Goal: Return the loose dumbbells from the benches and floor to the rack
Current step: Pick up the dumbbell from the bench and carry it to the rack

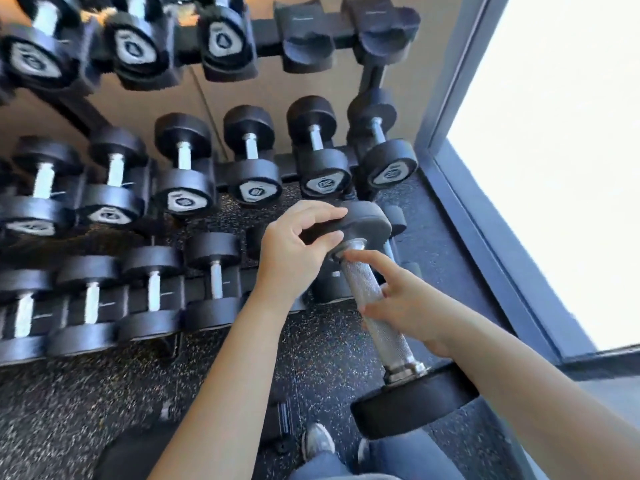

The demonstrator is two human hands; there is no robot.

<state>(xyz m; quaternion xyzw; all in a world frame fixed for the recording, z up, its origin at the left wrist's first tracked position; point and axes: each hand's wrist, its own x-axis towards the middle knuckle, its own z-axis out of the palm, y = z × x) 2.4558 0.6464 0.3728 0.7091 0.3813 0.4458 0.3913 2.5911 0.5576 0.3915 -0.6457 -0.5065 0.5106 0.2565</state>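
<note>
Head view cuts the rack (304,39) off at the left and top, and motion blur makes the numbers on the racked weights unreadable. One dumbbell (375,306) is held tilted in front of the rack's lower right end, above the floor (86,393); its near head hides part of the person's leg, its far head hides the rack slot behind it. Left hand (294,251) has its fingers (318,214) curled over the far head, pinching its rim. Right hand (405,303) lies on the knurled handle with fingers spread loosely, index finger stretched toward the collar
</note>
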